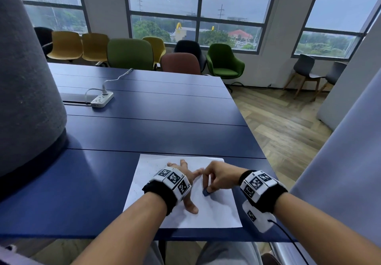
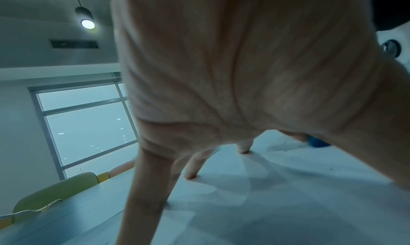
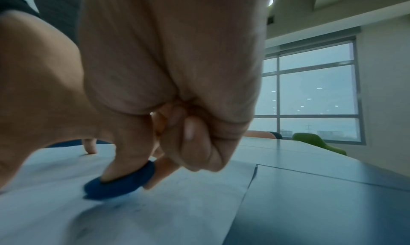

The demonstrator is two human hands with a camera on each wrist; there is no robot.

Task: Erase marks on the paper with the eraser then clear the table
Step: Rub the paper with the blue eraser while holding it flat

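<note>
Right hand (image 1: 218,177) pinches blue eraser (image 1: 206,192) between thumb and fingertips, eraser pressed on paper (image 1: 218,213). Left hand (image 1: 186,179) spread flat, fingertips pressing paper just beside eraser. Paper lies at bench (image 1: 144,132) near edge. White power strip (image 1: 102,99) toward far left of bench.

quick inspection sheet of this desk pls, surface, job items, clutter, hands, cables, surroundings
surface: blue table, paneled.
job's things: white paper at the near edge; blue eraser pressed on it.
clutter: fine dark specks on the paper; grey felt object at left.
grippers: left hand spread flat, pressing the paper; right hand pinches the eraser.
cables: white power strip with plugged cord; black wire off the right wristband.
surroundings: coloured chairs, windows, wood floor.
</note>
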